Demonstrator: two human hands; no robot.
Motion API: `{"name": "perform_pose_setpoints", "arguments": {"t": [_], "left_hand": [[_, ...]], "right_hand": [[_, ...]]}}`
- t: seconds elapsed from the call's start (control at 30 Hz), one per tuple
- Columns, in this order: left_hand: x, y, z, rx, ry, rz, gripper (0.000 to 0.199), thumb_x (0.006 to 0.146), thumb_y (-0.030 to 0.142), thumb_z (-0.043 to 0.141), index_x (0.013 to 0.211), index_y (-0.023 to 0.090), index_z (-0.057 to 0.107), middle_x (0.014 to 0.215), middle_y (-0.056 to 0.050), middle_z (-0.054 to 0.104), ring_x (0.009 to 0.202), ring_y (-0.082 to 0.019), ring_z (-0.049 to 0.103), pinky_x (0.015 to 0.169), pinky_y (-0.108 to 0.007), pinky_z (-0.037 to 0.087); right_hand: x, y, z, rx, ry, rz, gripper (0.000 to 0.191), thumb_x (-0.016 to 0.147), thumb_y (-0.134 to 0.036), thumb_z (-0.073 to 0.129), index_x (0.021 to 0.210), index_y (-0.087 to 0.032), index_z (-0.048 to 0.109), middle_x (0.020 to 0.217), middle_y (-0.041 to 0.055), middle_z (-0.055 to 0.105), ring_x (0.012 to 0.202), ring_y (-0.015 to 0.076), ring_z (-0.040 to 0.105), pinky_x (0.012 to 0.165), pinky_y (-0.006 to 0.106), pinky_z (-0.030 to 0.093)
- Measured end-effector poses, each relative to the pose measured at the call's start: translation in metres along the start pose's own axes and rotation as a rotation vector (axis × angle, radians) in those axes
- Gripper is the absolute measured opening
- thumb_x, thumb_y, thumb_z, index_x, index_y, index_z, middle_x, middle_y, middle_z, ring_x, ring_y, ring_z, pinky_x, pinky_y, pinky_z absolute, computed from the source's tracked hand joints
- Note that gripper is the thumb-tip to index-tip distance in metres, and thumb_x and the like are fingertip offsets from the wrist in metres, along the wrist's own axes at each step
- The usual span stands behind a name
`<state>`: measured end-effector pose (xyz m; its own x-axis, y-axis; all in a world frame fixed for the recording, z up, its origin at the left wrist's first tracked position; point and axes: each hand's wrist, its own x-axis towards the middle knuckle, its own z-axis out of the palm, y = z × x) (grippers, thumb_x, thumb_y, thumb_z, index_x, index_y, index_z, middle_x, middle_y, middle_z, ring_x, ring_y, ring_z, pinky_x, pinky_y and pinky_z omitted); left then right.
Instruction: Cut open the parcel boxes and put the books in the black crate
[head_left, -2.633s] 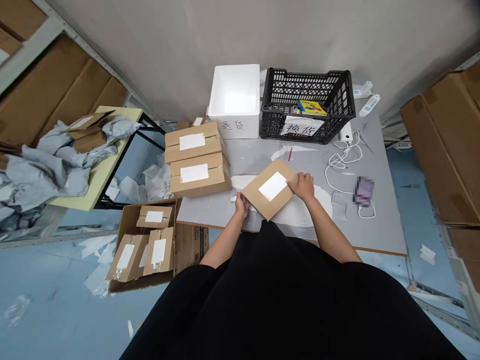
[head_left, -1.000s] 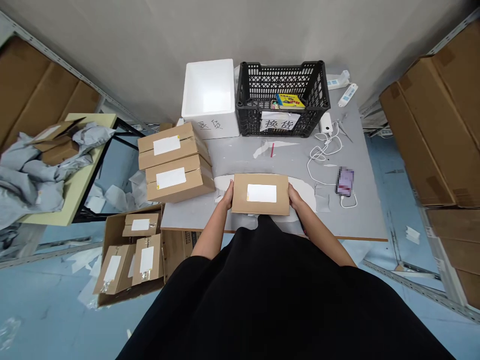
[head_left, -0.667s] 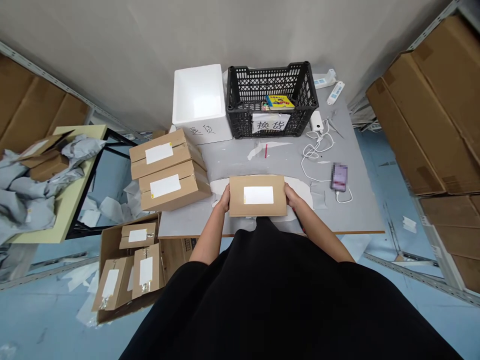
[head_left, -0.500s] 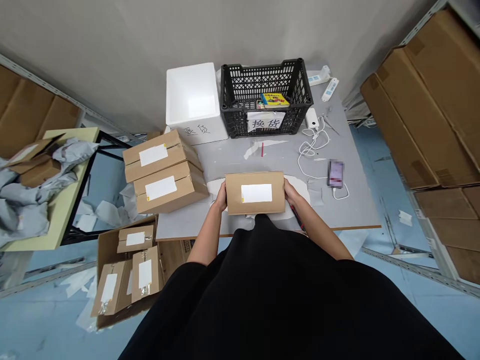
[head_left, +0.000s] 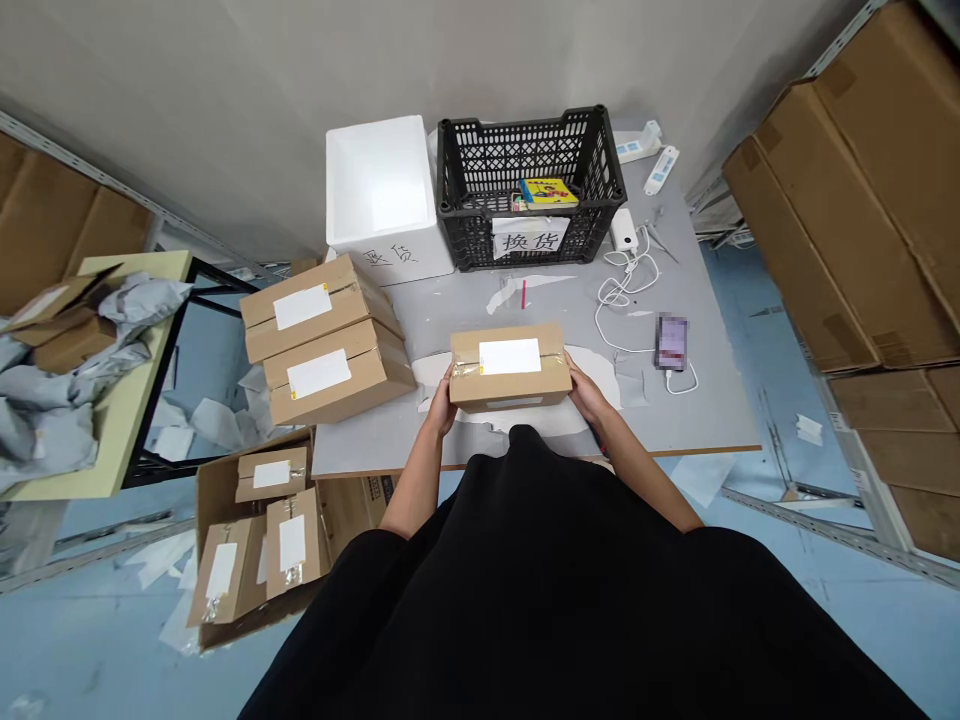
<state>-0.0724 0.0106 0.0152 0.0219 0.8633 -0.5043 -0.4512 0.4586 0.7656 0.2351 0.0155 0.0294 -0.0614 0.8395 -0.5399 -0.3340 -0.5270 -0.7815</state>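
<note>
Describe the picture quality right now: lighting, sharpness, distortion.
Head view: apparent wide-angle stretch, cartons at the right edge slanting; head view: white foam box nearly washed out inside, black shirt almost without detail; head view: phone screen pixelated; head view: held box fairly sharp, its top label plain white.

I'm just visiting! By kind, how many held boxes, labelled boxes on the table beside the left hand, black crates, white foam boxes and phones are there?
Held box, between left hand and right hand: 1
Labelled boxes beside the left hand: 2
Black crate: 1
White foam box: 1
Phone: 1
Total: 6
</note>
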Motion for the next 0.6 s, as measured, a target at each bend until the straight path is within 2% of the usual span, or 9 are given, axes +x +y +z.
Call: {"name": "perform_pose_setpoints", "arguments": {"t": [0.13, 0.37, 0.5, 0.6], "left_hand": [[-0.01, -0.011, 0.0, -0.034, 0.033, 0.007, 0.053, 0.077, 0.03, 0.057, 0.13, 0.025, 0.059, 0.112, 0.0, 0.074, 0.103, -0.02, 0.068, 0.09, -0.028, 0.049], [-0.005, -0.011, -0.003, -0.031, 0.018, 0.01, 0.047, 0.073, 0.031, 0.056, 0.119, 0.021, 0.065, 0.104, -0.002, 0.075, 0.1, -0.022, 0.068, 0.086, -0.029, 0.049], [0.001, -0.01, -0.014, 0.022, 0.034, -0.037, 0.041, 0.072, 0.032, 0.058, 0.111, 0.02, 0.067, 0.102, -0.003, 0.075, 0.097, -0.022, 0.068, 0.078, -0.026, 0.048], [0.01, -0.01, -0.024, 0.086, 0.102, -0.14, 0.04, 0.077, 0.04, 0.058, 0.111, 0.021, 0.068, 0.099, -0.005, 0.075, 0.093, -0.022, 0.068, 0.073, -0.025, 0.047]], "right_hand": [[-0.011, 0.016, 0.0, -0.026, 0.001, -0.1, 0.055, 0.081, -0.037, 0.058, 0.136, -0.035, 0.06, 0.145, -0.0059, 0.058, 0.147, 0.0158, 0.039, 0.117, 0.036, 0.037], [-0.01, 0.022, -0.002, -0.033, -0.006, -0.095, 0.054, 0.082, -0.04, 0.057, 0.135, -0.035, 0.061, 0.145, -0.0065, 0.059, 0.143, 0.0171, 0.043, 0.112, 0.035, 0.041], [0.003, 0.027, -0.015, -0.065, 0.096, -0.014, 0.047, 0.084, -0.047, 0.054, 0.129, -0.034, 0.064, 0.137, -0.0038, 0.065, 0.128, 0.0187, 0.058, 0.1, 0.034, 0.05], [0.014, 0.027, -0.02, -0.133, 0.168, 0.061, 0.044, 0.087, -0.051, 0.053, 0.123, -0.031, 0.066, 0.125, 0.0007, 0.07, 0.109, 0.0189, 0.067, 0.087, 0.03, 0.054]]}}
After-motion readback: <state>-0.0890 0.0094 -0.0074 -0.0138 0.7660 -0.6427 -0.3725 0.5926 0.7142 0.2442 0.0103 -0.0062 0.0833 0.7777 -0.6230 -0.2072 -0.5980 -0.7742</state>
